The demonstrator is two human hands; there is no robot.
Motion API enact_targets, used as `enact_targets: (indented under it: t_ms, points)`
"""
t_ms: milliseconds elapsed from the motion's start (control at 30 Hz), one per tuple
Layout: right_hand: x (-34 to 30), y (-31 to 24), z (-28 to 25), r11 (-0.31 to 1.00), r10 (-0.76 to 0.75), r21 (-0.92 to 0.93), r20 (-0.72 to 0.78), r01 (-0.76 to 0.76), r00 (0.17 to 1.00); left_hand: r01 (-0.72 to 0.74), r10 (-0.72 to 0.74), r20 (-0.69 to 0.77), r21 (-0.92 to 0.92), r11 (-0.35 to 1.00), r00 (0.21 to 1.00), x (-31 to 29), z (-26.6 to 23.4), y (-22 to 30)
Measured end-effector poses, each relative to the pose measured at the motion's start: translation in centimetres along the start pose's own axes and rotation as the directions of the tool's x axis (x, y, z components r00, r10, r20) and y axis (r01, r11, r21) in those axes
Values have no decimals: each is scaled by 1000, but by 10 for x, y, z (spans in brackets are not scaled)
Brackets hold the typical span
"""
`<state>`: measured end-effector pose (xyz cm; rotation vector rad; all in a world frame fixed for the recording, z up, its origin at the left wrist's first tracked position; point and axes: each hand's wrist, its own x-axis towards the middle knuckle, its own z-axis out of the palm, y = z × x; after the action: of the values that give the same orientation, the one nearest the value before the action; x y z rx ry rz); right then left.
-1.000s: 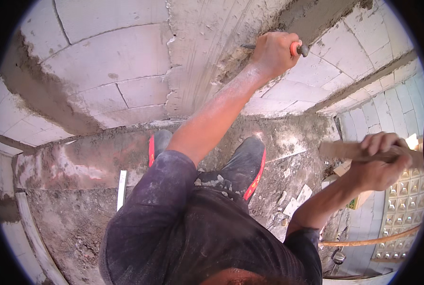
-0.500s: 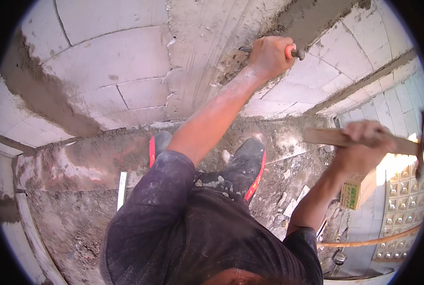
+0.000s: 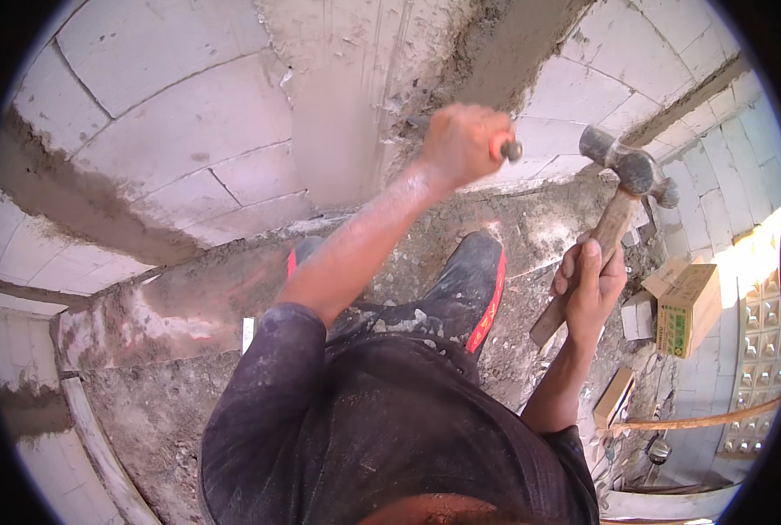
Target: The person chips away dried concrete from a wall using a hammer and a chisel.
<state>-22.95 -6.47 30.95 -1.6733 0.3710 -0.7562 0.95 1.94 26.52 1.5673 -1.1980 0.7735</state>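
My left hand [image 3: 460, 149] is closed round a chisel [image 3: 500, 146] with an orange-red grip. Its metal striking end points right, and its other end reaches toward the rough, chipped mortar edge of the wall [image 3: 334, 122]; whether the tip touches is hard to tell. In my right hand [image 3: 594, 284], a ball-peen hammer [image 3: 640, 171] is gripped by the lower part of its wooden handle. The hammer's head is raised, to the right of the chisel's end and apart from it.
Grey mortar bands [image 3: 93, 192] cross the pale block wall. Debris litters the dirt floor [image 3: 158, 411] around my legs. On the right are an opened cardboard box [image 3: 693, 302], glass blocks [image 3: 763, 350] and an orange-brown hose or pole [image 3: 706, 422].
The hammer has swung from far right, where it was blurred, inward to the left with its head up. My left hand and the chisel appear lower and further left in the view.
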Motion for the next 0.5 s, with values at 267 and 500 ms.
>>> enact_targets:
  t_ms: [267,500]
  points:
    - [5,-2,7,998,-48,39,4,48,999,21,-23,-243,-11,1000,970,11,-1,-39]
    - [8,-21,18,792,-542,319,-22,520,840,-30,11,-278,-63,998,961,7,-6,-39]
